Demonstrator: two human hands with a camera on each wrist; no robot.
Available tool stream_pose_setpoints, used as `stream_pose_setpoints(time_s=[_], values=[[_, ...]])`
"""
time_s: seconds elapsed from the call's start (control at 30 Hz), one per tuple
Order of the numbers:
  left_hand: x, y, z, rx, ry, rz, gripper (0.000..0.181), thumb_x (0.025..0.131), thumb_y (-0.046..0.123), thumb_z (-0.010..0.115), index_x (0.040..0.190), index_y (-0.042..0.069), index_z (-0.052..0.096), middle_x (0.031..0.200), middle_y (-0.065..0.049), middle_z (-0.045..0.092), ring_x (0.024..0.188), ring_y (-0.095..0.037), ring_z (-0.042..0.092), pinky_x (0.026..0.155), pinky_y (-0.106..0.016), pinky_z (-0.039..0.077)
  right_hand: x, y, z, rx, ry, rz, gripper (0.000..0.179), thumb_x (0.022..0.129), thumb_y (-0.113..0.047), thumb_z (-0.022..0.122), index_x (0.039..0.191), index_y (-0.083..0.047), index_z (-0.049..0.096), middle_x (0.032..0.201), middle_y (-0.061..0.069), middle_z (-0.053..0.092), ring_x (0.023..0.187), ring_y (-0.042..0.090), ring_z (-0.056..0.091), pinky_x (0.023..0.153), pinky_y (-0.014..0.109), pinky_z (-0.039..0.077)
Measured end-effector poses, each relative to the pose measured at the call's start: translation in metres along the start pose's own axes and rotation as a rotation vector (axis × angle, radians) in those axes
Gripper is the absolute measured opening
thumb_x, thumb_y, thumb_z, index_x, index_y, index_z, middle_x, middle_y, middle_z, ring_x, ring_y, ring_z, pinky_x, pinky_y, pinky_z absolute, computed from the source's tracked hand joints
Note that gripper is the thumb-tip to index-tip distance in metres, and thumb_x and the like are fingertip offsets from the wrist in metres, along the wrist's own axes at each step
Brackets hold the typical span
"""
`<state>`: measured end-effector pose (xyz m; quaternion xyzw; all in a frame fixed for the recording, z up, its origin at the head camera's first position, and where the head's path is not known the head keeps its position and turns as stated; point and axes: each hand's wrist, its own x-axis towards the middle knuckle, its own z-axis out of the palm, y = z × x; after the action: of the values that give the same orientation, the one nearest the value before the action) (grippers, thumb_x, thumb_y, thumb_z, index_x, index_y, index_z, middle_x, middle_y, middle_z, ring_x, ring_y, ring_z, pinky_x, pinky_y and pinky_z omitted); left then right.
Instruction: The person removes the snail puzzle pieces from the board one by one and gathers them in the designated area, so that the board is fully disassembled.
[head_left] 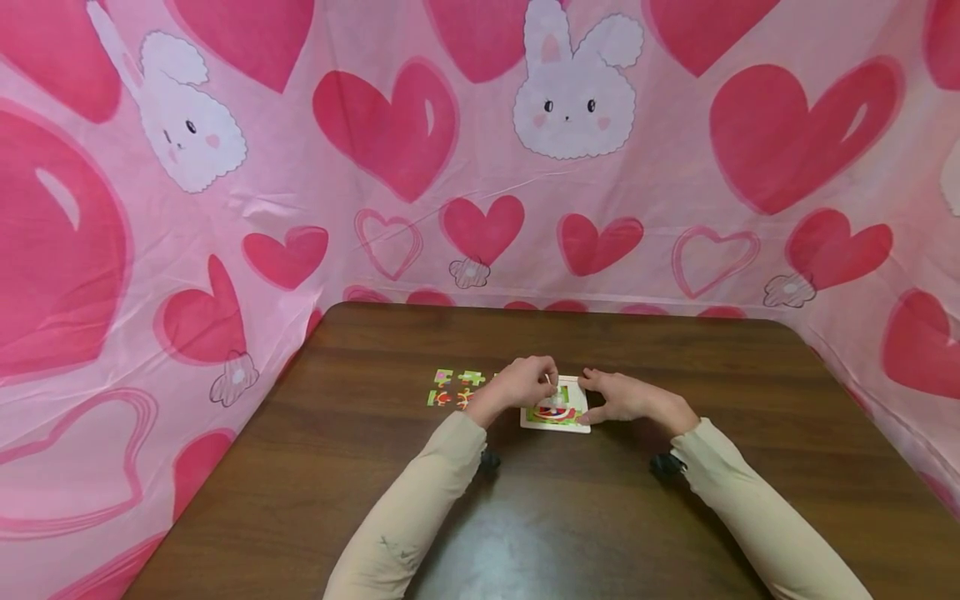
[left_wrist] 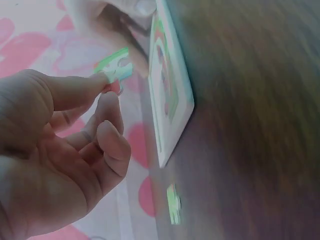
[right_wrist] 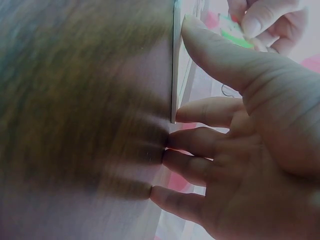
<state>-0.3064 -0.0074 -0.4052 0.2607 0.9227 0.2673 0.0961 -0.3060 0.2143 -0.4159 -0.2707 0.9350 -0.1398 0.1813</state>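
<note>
Between thumb and forefinger my left hand (head_left: 522, 385) pinches a small green and white jigsaw piece (left_wrist: 117, 67), held above the puzzle board in the left wrist view. The white-rimmed puzzle board (head_left: 555, 428) lies on the table, with a partly visible red and green picture inside its frame. At the board's right side, my right hand (head_left: 628, 398) has its fingers spread. Its thumb (right_wrist: 205, 42) rests on the rim and its forefinger touches the corner, while the other fingertips rest on the tabletop. Part of the board's picture is hidden behind the left hand.
Several loose jigsaw pieces (head_left: 472, 378) lie on the brown wooden table (head_left: 570, 517) left of the board, some partly covered by the left hand. A pink cloth (head_left: 480, 167) with hearts and rabbits hangs behind and beside the table.
</note>
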Motion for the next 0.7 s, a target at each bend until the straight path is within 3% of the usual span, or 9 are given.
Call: stream_pose_setpoints(time_s=[0.7], values=[[-0.029, -0.041, -0.029, -0.113, 0.001, -0.037, 0.003, 0.092, 0.011, 0.063, 0.090, 0.011, 0.066, 0.077, 0.000, 0.064, 0.065, -0.011, 0.056, 0.060, -0.024, 0.046, 0.001, 0.002, 0.002, 0.006, 0.004, -0.003, 0.081, 0.086, -0.046, 0.072, 0.145, 0.002, 0.043, 0.155, 0.031, 0.028, 0.143, 0.046, 0.030, 0.113, 0.058, 0.029]])
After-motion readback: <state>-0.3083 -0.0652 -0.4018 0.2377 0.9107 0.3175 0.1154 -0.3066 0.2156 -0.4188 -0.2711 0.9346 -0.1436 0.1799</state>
